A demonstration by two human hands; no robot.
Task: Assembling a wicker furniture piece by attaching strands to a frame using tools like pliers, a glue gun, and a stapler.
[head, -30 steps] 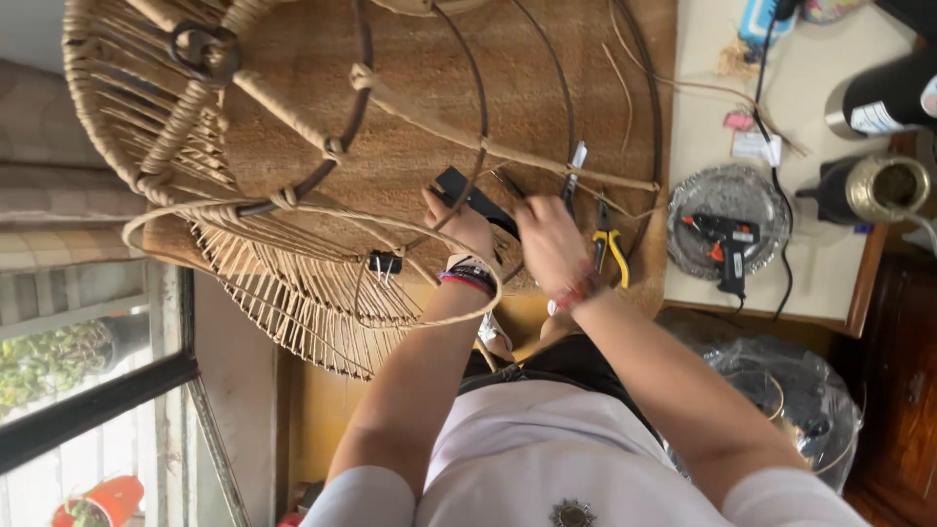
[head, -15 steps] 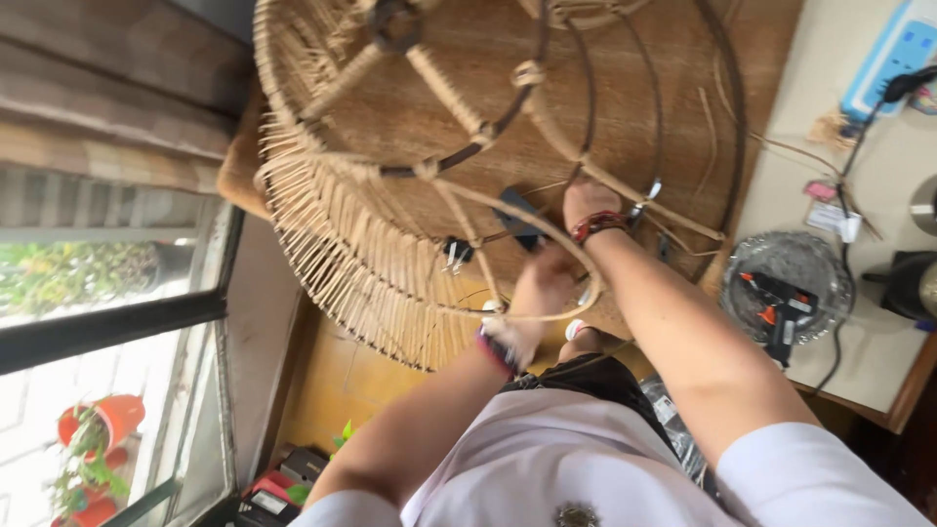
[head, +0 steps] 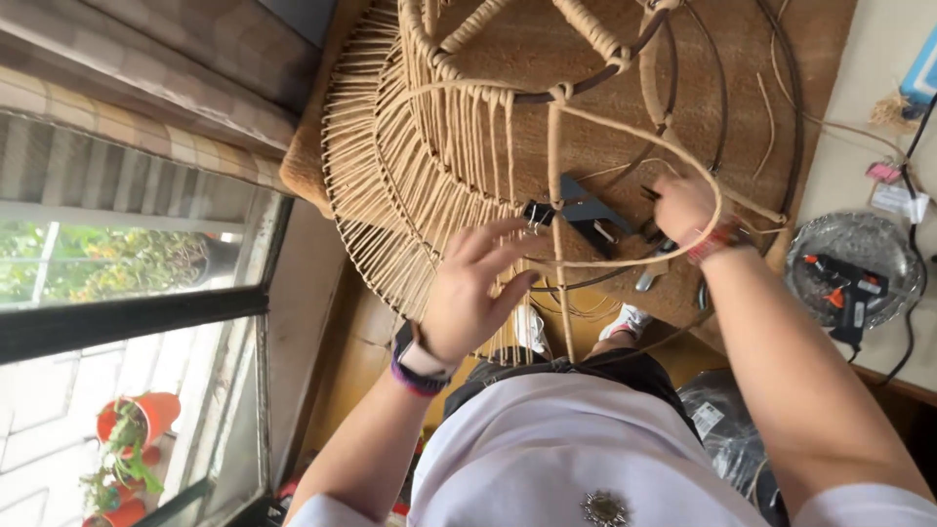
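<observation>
The person looks down at a large round wire frame [head: 625,107] that is partly wrapped with tan cord; it lies tilted on a brown mat [head: 605,59] in front of the person's body. The left hand [head: 473,288] is spread wide, with the fingers stretched out, and it rests against the rows of wrapped cord at the lower edge of the frame, just beside a small black binder clip [head: 537,213] that is clamped on the frame. This hand holds nothing closed in it, and a dark watch with a purple band [head: 418,363] sits on its wrist. The right hand [head: 683,203] is further up, inside the frame, with the fingers curled narrow around something small and dark; what exactly it holds cannot be told, because the fingers hide it. A loose tan cord [head: 712,210] makes a loop around this hand and runs back to the frame. Near the right hand a dark flat tool [head: 586,220] lies on the mat. On the right side, on the pale counter [head: 878,137], a round silver tray [head: 815,249] carries a black glue gun [head: 849,283] with orange parts, and a black cable [head: 903,337] runs from it. At the left a window [head: 117,322] shows red flower pots [head: 132,425] with green plants outside.
</observation>
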